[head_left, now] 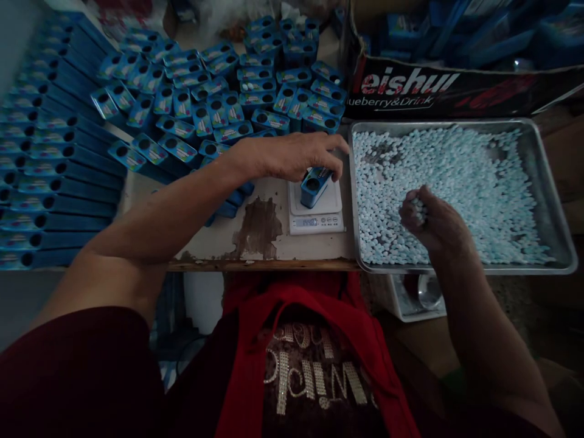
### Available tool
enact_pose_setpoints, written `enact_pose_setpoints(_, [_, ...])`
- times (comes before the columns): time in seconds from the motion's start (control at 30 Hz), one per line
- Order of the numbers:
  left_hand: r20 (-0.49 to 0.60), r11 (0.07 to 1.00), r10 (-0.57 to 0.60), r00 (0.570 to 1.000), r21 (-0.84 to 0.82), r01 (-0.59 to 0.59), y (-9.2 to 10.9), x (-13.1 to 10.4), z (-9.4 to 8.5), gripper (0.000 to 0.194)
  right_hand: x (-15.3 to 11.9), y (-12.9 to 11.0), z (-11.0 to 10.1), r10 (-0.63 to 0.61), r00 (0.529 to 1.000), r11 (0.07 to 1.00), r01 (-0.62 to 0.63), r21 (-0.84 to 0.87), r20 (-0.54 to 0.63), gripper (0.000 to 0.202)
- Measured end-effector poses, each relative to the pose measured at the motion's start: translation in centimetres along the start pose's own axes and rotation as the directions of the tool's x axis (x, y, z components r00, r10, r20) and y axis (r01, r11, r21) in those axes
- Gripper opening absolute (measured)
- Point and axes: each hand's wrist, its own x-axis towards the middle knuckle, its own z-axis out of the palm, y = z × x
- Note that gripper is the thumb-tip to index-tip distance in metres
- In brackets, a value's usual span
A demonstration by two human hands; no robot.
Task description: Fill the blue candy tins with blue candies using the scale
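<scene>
On a small white digital scale [316, 223] stands a blue box [314, 190] with a round dark hole in its top. My left hand [303, 157] reaches over it from the left, fingers curled around the box's far end. Over the metal tray [559, 231] of small pale blue and white pellets [474, 182], my right hand [433, 222] is closed round a clump of pellets [417, 208], some showing between thumb and fingers.
Many upright blue boxes [176, 126] crowd the table behind and left of the scale, beside a stack of long blue boxes [68, 207]. A black printed carton [456, 91] holding blue packs stands behind the tray. Below the table edge is a white container [401, 304].
</scene>
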Motion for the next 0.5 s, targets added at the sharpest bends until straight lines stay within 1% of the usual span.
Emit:
enact_pose_setpoints(0.07, [0.005,1.000,0.021,1.000,0.021,-0.021,-0.4,0.2,0.0,0.036,0.5,0.0,0.2,-0.036,0.999,0.999,0.036,0.010,-0.026,0.060])
enact_pose_setpoints(0.1, [-0.005,0.999,0.019,1.000,0.041,-0.018,-0.6,0.1,0.2,0.035,0.8,0.0,0.2,-0.043,0.999,0.999,0.042,-0.007,-0.030,0.059])
enact_pose_setpoints(0.13, [-0.030,0.998,0.004,1.000,0.060,-0.002,-0.7,-0.1,0.5,0.034,1.2,-0.1,0.1,-0.053,0.998,0.997,0.052,-0.058,-0.023,0.059])
enact_pose_setpoints(0.2, [-0.127,0.995,-0.047,0.991,0.079,0.057,-0.9,-0.7,1.6,0.036,2.0,-0.3,0.3,-0.065,0.998,0.988,0.065,-0.142,0.005,0.061])
enact_pose_setpoints(0.23, [-0.193,0.993,-0.073,0.978,0.078,0.090,-0.9,-1.1,2.4,0.041,2.5,-0.6,0.5,-0.070,0.997,0.988,0.072,-0.135,0.020,0.059])
enact_pose_setpoints(0.3, [-0.335,0.989,-0.108,0.936,0.063,0.136,-0.7,-1.6,4.1,0.051,3.2,-1.4,1.5,-0.093,0.995,0.996,0.093,-0.007,0.029,0.053])
enact_pose_setpoints(0.37, [-0.453,0.987,-0.122,0.883,0.037,0.156,-0.4,-1.7,5.7,0.053,4.0,-2.6,3.0,-0.130,0.991,0.972,0.127,0.198,0.002,0.052])
enact_pose_setpoints(0.43, [-0.546,0.989,-0.116,0.830,0.014,0.147,0.3,-1.2,6.8,0.049,4.7,-4.2,4.7,-0.170,0.983,0.907,0.182,0.379,-0.065,0.055])
enact_pose_setpoints(0.5, [-0.599,0.991,-0.096,0.795,0.013,0.130,1.3,-0.1,7.3,0.042,5.5,-5.8,6.1,-0.205,0.968,0.829,0.251,0.499,-0.146,0.058])
